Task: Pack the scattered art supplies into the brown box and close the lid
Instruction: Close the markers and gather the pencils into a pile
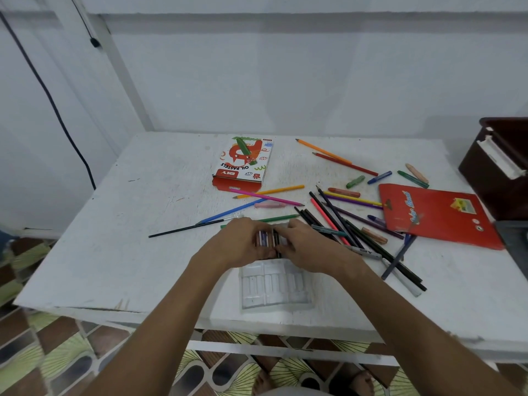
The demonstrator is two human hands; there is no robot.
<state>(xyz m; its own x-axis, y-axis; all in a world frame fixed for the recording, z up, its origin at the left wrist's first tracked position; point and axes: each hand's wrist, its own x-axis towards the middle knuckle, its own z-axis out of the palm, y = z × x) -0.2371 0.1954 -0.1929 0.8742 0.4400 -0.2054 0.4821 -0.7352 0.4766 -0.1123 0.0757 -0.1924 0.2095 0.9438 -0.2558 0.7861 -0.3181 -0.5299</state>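
step in hand: you are gathering a few short crayons [266, 239] between both hands over the far end of the clear plastic tray [275, 284], which lies near the front edge of the table [120, 247]; it looks like you are seating them in the tray's slots, though your fingers hide the exact fit.
left hand [243, 241]: your fingers are curled round the bundle from its left side, pinching it.
right hand [303, 242]: your fingers curl in from the right and press the same bundle; the two hands nearly meet over it.
brown box [497, 167]: it sits at the table's right edge toward the far corner, lid up, well apart from your hands; what is inside cannot be seen.
still scattered: a heap of dark pencils [354, 232] just right of your right hand, loose oil pastels [344, 192] and coloured pencils toward the far right, a long thin black stick [183, 230] and a blue pencil [231, 211] to the left of your hands.
packaging: the oil pastels carton [243, 167] lies flat near the far edge at the middle; a red pencil sleeve [437, 215] lies by the right edge, just in front of the box.
progress: early, by my reading; most supplies remain on the table.
next move calls for: settle the crayons flat, then free one hand and sweep the pencil heap together so it lifts as one bunch toward the box.
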